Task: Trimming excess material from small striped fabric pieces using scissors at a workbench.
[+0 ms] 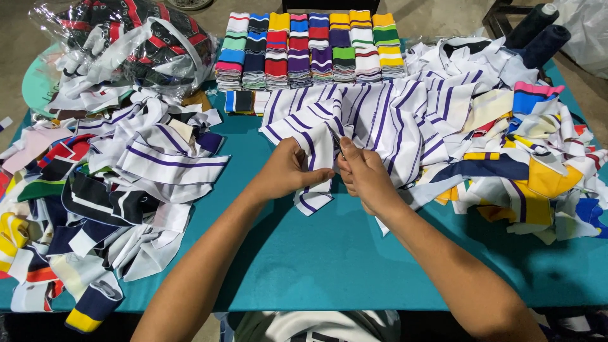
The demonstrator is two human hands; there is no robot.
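A teal table (329, 259) lies under us, heaped with fabric scraps (126, 183) on the left and more at the right, with folded striped collars (310, 50) stacked along the far edge. Our left hand (285, 171) pinches a white strip with purple stripes (316, 152) between thumb and curled fingers at table centre. Our right hand (364, 174), fingers closed, grips the same strip just beside it.

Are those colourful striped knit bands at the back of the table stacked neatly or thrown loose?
Stacked neatly. The striped knit bands sit folded in even side-by-side columns at the teal table's far edge, unlike the loose piles either side.
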